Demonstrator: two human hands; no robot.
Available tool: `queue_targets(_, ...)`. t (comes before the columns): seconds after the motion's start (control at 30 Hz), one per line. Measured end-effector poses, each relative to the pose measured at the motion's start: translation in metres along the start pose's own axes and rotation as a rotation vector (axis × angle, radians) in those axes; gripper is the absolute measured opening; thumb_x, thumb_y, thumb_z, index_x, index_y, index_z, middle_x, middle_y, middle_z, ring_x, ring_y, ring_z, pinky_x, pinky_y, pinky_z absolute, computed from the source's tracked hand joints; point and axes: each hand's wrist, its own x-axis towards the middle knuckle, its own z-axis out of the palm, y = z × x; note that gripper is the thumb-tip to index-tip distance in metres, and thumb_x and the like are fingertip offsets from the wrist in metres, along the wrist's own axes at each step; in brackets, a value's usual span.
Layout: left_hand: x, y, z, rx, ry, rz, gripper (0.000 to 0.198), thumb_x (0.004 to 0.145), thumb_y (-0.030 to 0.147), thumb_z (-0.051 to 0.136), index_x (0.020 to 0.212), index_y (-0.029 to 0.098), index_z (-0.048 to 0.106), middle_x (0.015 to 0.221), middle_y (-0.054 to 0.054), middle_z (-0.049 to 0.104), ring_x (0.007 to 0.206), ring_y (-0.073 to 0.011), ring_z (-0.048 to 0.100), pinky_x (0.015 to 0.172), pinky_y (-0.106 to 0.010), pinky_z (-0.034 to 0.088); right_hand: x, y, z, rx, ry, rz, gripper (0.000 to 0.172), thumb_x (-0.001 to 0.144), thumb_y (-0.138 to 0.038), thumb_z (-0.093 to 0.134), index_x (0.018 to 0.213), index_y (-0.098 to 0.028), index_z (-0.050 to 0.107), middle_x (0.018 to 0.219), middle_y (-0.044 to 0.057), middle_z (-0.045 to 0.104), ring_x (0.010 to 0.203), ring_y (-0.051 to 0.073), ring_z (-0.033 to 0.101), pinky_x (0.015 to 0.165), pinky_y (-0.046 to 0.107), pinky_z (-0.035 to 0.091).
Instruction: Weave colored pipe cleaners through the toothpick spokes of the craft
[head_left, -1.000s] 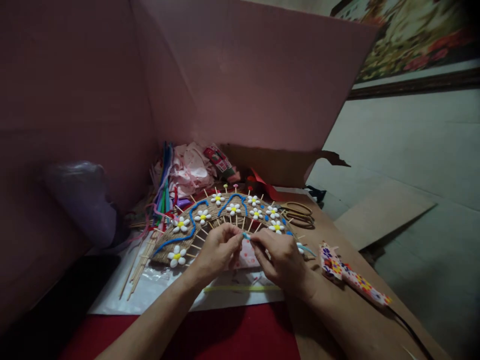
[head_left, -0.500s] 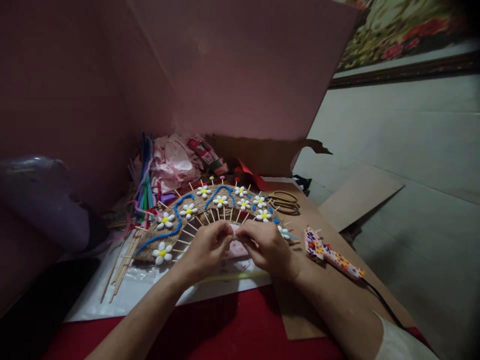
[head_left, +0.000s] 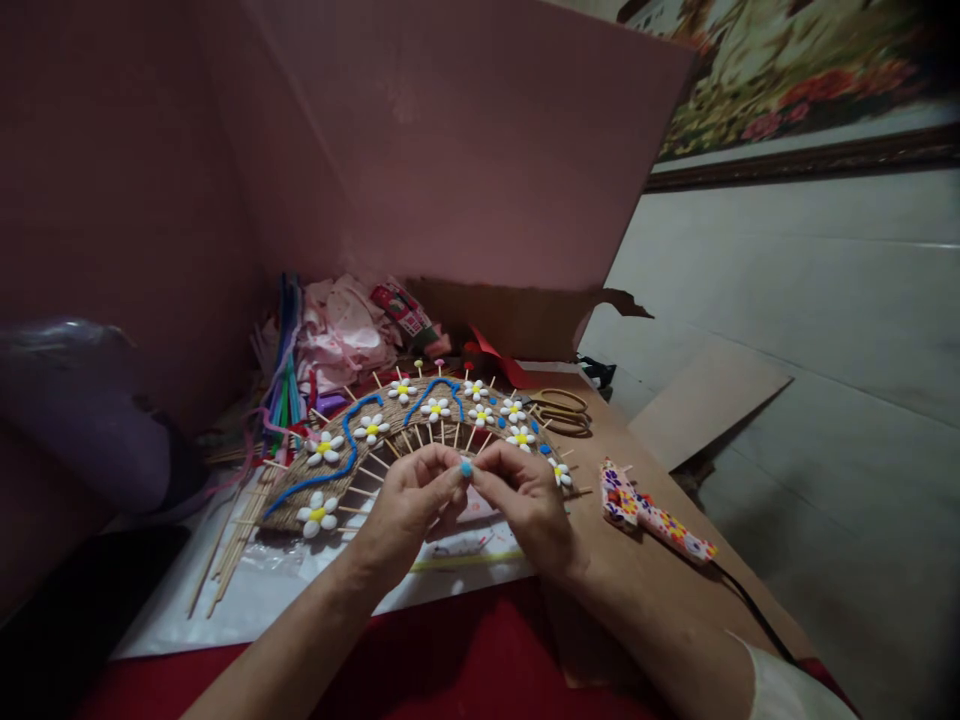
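Between my fingertips sits a small light-blue lump (head_left: pixel 466 467) that looks like modelling clay. My left hand (head_left: pixel 412 500) pinches it from one side and my right hand (head_left: pixel 529 500) from the other, both closed. Just behind them lies a twine-wrapped arch (head_left: pixel 300 487), decorated with white flowers (head_left: pixel 317 513) with yellow centres, a wavy blue strip (head_left: pixel 350 450) and small blue dots. Thin wooden sticks (head_left: pixel 362 490) poke out along its inner and outer edges; several outer ones carry coloured tips. My hands partly cover the arch's inner opening.
A flower-patterned glue gun (head_left: pixel 656 515) with a black cord lies on brown cardboard (head_left: pixel 600 590) at right. Scissors (head_left: pixel 559 412) rest behind it. Loose wooden sticks (head_left: pixel 236 545) are at left, with pipe cleaners (head_left: pixel 285 370) and pink cloth (head_left: pixel 345 330) behind. A large pink panel (head_left: pixel 465 150) stands at the back.
The light-blue lump now shows clearly between the fingertips, where it was mostly hidden before. Both hands stay together at nearly the same place; the whole view has shifted slightly.
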Motion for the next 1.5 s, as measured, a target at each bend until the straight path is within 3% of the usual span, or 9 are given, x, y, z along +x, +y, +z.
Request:
queue_targets(0.17,-0.002,-0.002,0.002,0.166,0.143,0.117,0.024,0.077,0.036,0.062,0.075,0.016,0.049,0.053,0.008,0.042,0.039,-0.0022,0.033,0.035,-0.013,0.025,-0.007,0.000,0.004,-0.256,-0.007,-0.234,0.014,0.086,-0.020,0.048,0.085,-0.017,0.061,0.070,0.001,0.058,0.062,0.011,0.053,0.059,0.023,0.041)
queue_targets(0.27,-0.001,-0.002,0.001,0.255,0.206,0.193,0.021,0.077,0.034,0.062,0.076,0.016,0.053,0.056,0.006,0.046,0.042,-0.0033,0.038,0.037,-0.013,0.030,-0.004,0.001,0.002,-0.320,-0.010,-0.257,0.015,0.087,-0.021,0.046,0.083,-0.017,0.060,0.070,0.001,0.060,0.062,0.012,0.054,0.059,0.023,0.042)
queue_targets(0.53,0.000,-0.001,-0.002,0.483,0.232,0.258,0.020,0.079,0.032,0.059,0.085,0.014,0.063,0.059,0.000,0.055,0.049,-0.0104,0.052,0.036,-0.018,0.042,0.001,0.005,-0.003,-0.423,-0.070,-0.285,0.018,0.090,-0.021,0.042,0.081,-0.017,0.057,0.070,0.001,0.060,0.060,0.010,0.054,0.058,0.022,0.040)
queue_targets(0.77,0.000,0.006,-0.007,0.530,0.127,0.179,0.022,0.080,0.033,0.057,0.082,0.012,0.061,0.062,-0.003,0.061,0.056,-0.0140,0.060,0.045,-0.024,0.052,0.007,0.005,-0.014,-0.492,-0.182,-0.313,0.015,0.088,-0.021,0.046,0.082,-0.017,0.059,0.072,0.002,0.061,0.063,0.012,0.055,0.062,0.023,0.040)
queue_targets(1.17,0.001,0.010,-0.005,0.329,0.102,0.076,0.024,0.072,0.033,0.066,0.079,0.011,0.062,0.061,-0.004,0.065,0.056,-0.0159,0.064,0.053,-0.030,0.055,0.013,0.008,-0.020,-0.288,-0.256,-0.136,0.017,0.088,-0.026,0.049,0.082,-0.015,0.060,0.068,0.000,0.060,0.059,0.010,0.051,0.054,0.022,0.039)
queue_targets(1.37,0.001,0.003,-0.011,0.576,0.097,0.188,0.021,0.079,0.034,0.057,0.080,0.014,0.063,0.063,-0.003,0.061,0.057,-0.0132,0.059,0.050,-0.024,0.051,0.014,0.008,-0.022,-0.333,-0.289,-0.149,0.017,0.088,-0.023,0.048,0.081,-0.015,0.061,0.069,0.000,0.060,0.061,0.010,0.051,0.057,0.022,0.039)
queue_targets(1.5,-0.001,0.005,-0.014,0.663,-0.041,0.085,0.022,0.083,0.035,0.050,0.077,0.016,0.057,0.062,-0.001,0.056,0.052,-0.0104,0.055,0.044,-0.019,0.046,0.015,0.005,-0.027,-0.456,-0.355,-0.205,0.013,0.086,-0.019,0.050,0.080,-0.015,0.061,0.066,-0.001,0.058,0.060,0.010,0.050,0.058,0.023,0.038)
